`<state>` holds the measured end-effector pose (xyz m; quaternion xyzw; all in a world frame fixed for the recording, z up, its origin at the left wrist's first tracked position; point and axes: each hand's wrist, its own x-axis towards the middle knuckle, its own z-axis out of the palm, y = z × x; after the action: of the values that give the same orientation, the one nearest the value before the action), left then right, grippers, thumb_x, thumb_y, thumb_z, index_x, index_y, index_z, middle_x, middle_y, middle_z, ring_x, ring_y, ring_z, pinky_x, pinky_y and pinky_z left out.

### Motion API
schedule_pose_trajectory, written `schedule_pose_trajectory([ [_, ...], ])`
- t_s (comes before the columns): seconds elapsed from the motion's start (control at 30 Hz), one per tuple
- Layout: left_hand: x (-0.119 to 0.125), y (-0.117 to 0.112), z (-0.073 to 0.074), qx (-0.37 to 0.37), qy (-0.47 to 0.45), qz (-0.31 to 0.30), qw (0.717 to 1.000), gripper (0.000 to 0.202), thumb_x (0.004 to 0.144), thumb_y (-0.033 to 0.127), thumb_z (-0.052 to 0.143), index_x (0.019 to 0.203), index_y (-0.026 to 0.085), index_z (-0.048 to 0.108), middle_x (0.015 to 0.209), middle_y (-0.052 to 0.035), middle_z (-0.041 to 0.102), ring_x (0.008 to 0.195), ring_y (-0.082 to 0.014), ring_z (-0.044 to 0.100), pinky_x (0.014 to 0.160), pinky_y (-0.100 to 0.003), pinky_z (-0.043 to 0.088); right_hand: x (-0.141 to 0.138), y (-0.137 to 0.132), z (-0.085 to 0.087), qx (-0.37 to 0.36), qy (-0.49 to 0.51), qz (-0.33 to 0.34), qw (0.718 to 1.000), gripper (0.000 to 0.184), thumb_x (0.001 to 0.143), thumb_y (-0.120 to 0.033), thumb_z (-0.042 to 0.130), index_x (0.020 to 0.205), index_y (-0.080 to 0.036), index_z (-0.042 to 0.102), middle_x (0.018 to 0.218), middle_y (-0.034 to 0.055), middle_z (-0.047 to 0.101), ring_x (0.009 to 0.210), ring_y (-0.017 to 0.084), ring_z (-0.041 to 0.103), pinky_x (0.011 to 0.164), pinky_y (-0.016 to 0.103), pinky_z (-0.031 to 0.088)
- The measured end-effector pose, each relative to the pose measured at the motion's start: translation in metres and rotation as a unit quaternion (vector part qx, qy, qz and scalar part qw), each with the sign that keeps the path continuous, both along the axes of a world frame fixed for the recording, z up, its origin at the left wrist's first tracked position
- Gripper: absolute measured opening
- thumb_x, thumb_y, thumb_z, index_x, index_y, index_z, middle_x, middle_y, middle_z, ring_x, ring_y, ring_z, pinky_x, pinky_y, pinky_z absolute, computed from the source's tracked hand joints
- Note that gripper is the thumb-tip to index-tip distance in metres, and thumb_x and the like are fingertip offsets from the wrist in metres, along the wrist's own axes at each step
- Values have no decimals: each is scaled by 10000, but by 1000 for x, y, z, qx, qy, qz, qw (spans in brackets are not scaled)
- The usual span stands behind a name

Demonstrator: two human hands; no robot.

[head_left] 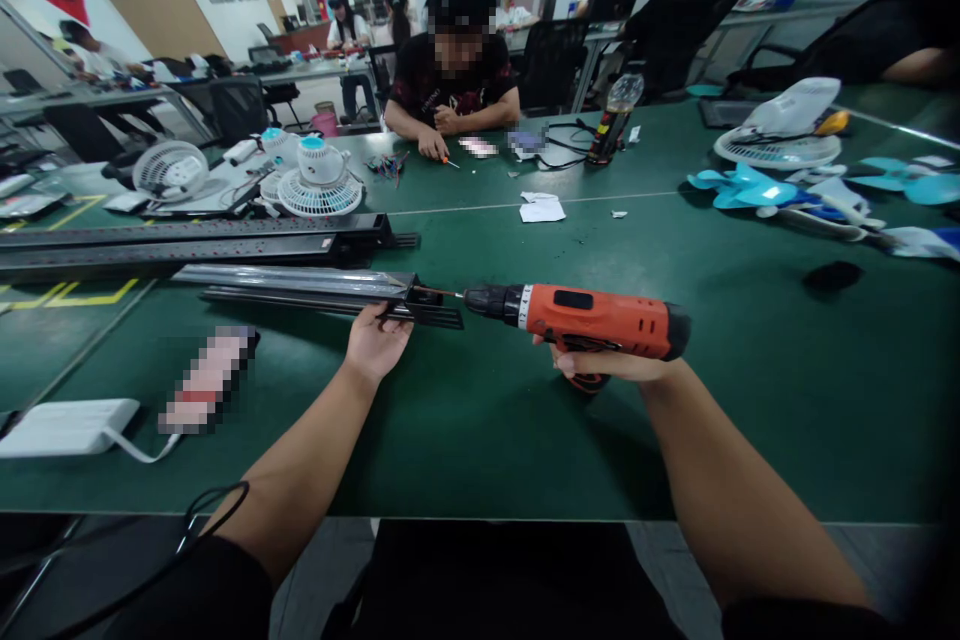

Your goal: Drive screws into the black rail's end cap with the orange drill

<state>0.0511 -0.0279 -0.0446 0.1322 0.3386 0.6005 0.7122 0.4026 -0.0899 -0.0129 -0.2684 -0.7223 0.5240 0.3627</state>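
My right hand (592,363) is wrapped round the grip of an orange and black cordless drill (607,318), which points left. From the drill's chuck a thin bit reaches to the open end of a long black metal profile (300,278). Whether the bit touches a screw there cannot be made out. My left hand (379,340) holds the profile near that end from below, with its fingers curled round the edge and partly hidden. A thinner dark strip (300,302) runs along the profile's near side.
More black profiles (187,242) lie behind at the left. White fans (319,185), blue fan blades (739,188) and a bottle (616,120) stand around the green table (480,440). A phone (210,380) is cabled to a white power bank (71,427). A person (454,70) sits opposite, one hand near a small screwdriver.
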Motion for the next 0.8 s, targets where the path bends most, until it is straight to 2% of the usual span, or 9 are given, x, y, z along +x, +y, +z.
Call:
schedule_pose_trajectory([
  [0.13, -1, 1, -2, -9, -8, 7, 1000, 363, 829, 78, 673, 625, 218, 408, 475, 92, 304, 416, -72, 374, 541, -212, 466, -1, -1, 2, -13, 6, 4, 1000, 245, 979, -248, 782, 1207, -180, 725, 725, -34, 659, 540, 109, 650, 502, 231, 602],
  [0.4, 0, 0, 0, -11, -24, 12, 1000, 305, 828, 54, 603, 642, 209, 418, 492, 72, 388, 406, -58, 371, 484, -196, 408, 0, 1, -2, -4, 10, -2, 1000, 243, 976, -234, 790, 1206, -180, 732, 758, -25, 693, 602, 123, 698, 595, 263, 662],
  [0.63, 2, -1, 2, -22, -32, 28, 999, 294, 829, 60, 587, 653, 212, 409, 486, 86, 346, 384, -49, 346, 462, -181, 371, 0, 3, -5, 7, 4, -8, 1000, 281, 982, -251, 790, 1248, -192, 720, 790, -12, 711, 634, 135, 716, 629, 277, 682],
  [0.8, 4, -1, 6, -30, -46, 30, 998, 276, 872, 77, 495, 644, 211, 415, 467, 79, 314, 372, -56, 346, 456, -191, 360, 0, 4, -7, -26, 4, -14, 1000, 283, 970, -280, 809, 1223, -188, 723, 815, -3, 717, 637, 126, 716, 625, 262, 685],
])
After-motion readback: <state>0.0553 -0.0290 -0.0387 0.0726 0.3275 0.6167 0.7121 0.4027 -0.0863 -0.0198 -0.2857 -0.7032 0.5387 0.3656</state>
